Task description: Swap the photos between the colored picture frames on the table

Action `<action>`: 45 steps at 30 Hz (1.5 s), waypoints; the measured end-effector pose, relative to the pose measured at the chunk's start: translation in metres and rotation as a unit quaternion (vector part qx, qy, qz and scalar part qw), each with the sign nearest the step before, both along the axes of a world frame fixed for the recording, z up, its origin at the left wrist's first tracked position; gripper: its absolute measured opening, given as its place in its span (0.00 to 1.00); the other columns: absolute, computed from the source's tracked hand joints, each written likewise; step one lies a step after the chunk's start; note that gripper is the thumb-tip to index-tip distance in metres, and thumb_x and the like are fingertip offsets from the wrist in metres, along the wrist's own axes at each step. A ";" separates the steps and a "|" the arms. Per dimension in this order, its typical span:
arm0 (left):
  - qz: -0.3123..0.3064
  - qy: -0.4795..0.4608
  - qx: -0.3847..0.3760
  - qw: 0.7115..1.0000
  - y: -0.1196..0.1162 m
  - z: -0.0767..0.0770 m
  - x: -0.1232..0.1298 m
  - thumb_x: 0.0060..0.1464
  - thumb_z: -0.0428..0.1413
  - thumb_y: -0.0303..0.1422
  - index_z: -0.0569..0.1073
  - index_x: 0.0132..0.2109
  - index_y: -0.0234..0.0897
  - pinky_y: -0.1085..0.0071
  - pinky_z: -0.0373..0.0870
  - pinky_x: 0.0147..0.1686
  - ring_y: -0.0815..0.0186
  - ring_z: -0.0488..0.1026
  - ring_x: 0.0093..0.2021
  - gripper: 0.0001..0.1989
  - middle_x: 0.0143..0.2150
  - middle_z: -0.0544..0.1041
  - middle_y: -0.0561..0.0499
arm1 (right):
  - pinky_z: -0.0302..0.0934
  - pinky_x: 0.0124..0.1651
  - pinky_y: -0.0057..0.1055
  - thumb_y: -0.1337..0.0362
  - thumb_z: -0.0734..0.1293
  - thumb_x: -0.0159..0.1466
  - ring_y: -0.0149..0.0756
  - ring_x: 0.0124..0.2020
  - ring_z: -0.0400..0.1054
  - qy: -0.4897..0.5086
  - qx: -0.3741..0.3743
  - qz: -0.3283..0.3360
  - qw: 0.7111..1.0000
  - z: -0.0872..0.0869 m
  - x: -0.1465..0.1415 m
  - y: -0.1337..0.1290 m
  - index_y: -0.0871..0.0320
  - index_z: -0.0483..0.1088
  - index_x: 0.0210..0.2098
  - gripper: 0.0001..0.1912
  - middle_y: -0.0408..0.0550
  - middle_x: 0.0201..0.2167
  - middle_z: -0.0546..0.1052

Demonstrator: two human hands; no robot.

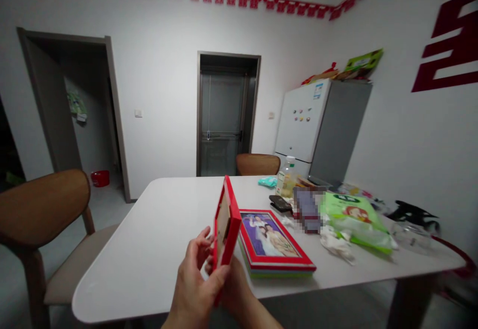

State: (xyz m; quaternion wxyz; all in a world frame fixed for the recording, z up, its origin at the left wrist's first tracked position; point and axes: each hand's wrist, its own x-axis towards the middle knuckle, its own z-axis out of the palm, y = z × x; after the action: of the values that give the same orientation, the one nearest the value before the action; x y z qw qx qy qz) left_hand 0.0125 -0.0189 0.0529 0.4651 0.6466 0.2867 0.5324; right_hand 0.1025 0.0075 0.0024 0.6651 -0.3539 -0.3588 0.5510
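A red picture frame (231, 229) stands on edge between my hands, tilted so that its brown back faces left. My left hand (197, 274) grips its lower left side, the thumb pressed against the near red edge. Behind the frame is my right hand (237, 281), closed on its lower part; most of its fingers are hidden. Just right of my hands, a stack of picture frames lies on the table, topped by a red frame with a wedding photo (269, 237). Green and pale edges show beneath that top one.
On the white table (160, 229), a plastic bottle (287, 177), a black object (281, 203), a green package (354, 219), crumpled tissue (338, 244) and a clear container (413, 237) sit to the right. Wooden chairs stand at left (45, 209) and at the far side (257, 164).
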 end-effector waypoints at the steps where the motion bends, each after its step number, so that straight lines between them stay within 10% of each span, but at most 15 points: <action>1: 0.006 -0.006 0.011 1.000 -0.001 0.007 0.004 0.43 0.56 0.33 0.58 0.45 0.40 0.63 0.60 0.50 0.57 0.59 0.54 0.21 0.57 0.58 0.45 | 0.62 0.33 0.30 0.48 0.59 0.51 0.35 0.33 0.68 0.007 -0.007 -0.047 0.999 0.008 0.018 -0.001 0.57 0.66 0.35 0.21 0.46 0.32 0.74; 7: -0.114 -0.057 -0.021 0.992 0.008 0.025 0.045 0.47 0.53 0.34 0.50 0.55 0.38 0.65 0.65 0.46 0.59 0.64 0.50 0.30 0.55 0.62 0.45 | 0.62 0.29 0.32 0.62 0.64 0.49 0.36 0.26 0.69 -0.144 -0.076 -0.140 0.977 0.039 0.150 0.002 0.56 0.61 0.47 0.25 0.44 0.26 0.76; 17: 0.001 0.165 -0.078 0.983 0.039 -0.055 0.114 0.44 0.53 0.26 0.57 0.55 0.30 0.69 0.60 0.49 0.61 0.65 0.50 0.28 0.51 0.67 0.43 | 0.62 0.35 0.30 0.64 0.63 0.49 0.40 0.31 0.71 -0.463 -0.160 -0.197 0.849 0.010 0.248 0.023 0.62 0.70 0.40 0.19 0.49 0.27 0.77; 24: -0.017 0.144 -0.064 0.987 0.035 -0.064 0.108 0.45 0.51 0.28 0.56 0.55 0.29 0.73 0.57 0.50 0.63 0.63 0.51 0.28 0.53 0.66 0.44 | 0.58 0.45 0.35 0.57 0.63 0.48 0.42 0.40 0.68 -0.472 -0.184 -0.193 0.840 -0.005 0.257 0.011 0.62 0.70 0.40 0.22 0.50 0.36 0.76; 28: -0.068 0.130 -0.097 0.984 0.031 -0.077 0.103 0.43 0.52 0.27 0.54 0.55 0.31 0.75 0.59 0.47 0.64 0.64 0.50 0.30 0.51 0.67 0.46 | 0.59 0.44 0.37 0.52 0.62 0.49 0.42 0.37 0.69 -0.381 -0.217 -0.161 0.884 -0.018 0.253 -0.011 0.62 0.70 0.39 0.24 0.50 0.33 0.76; 32: 0.007 0.173 -0.106 0.979 0.045 -0.087 0.089 0.39 0.50 0.20 0.53 0.56 0.32 0.77 0.59 0.46 0.65 0.65 0.48 0.34 0.50 0.69 0.47 | 0.61 0.42 0.36 0.54 0.62 0.49 0.42 0.36 0.70 -0.321 -0.175 -0.115 0.924 -0.024 0.217 -0.011 0.61 0.69 0.39 0.22 0.49 0.34 0.76; 45: 0.199 0.218 -0.141 0.945 0.167 -0.084 -0.014 0.38 0.48 0.16 0.60 0.52 0.39 0.77 0.62 0.39 0.64 0.69 0.45 0.31 0.44 0.73 0.51 | 0.62 0.37 0.33 0.54 0.58 0.51 0.40 0.35 0.70 -0.354 -0.046 -0.034 0.934 -0.020 0.089 0.134 0.58 0.69 0.40 0.21 0.47 0.33 0.76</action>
State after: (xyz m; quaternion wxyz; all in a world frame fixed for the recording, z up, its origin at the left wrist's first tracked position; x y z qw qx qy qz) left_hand -0.0014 0.1481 -0.0308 0.3628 0.6044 0.5758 0.4142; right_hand 0.1916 0.1415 -0.0179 0.4962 -0.5683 -0.5328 0.3832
